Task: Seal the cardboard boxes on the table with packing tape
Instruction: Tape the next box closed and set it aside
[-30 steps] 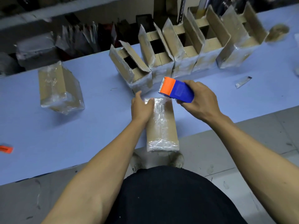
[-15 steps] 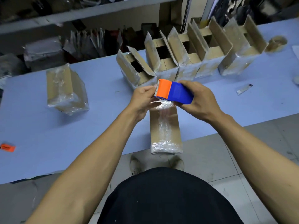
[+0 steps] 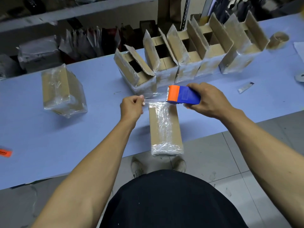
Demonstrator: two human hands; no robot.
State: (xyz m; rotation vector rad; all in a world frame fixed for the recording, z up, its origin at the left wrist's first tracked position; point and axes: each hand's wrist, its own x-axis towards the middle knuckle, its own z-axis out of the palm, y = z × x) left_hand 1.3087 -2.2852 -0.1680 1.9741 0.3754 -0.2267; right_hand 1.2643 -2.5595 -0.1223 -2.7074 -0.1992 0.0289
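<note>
A long closed cardboard box, covered in clear tape, lies at the table's near edge. Above its far end my right hand grips a blue and orange tape dispenser. My left hand pinches the free end of the clear tape, which stretches taut from the dispenser's orange mouth. Behind them stands a row of several open boxes with flaps up. A taped box sits at the left.
The blue table runs left to right. A tape core and a small metal blade lie at the right. An orange tag is at the left edge. Shelves with packages stand behind.
My left hand left the box's far end, took the tape end at the dispenser and pulled it out to the left. The dispenser rose slightly and stayed over the box.
</note>
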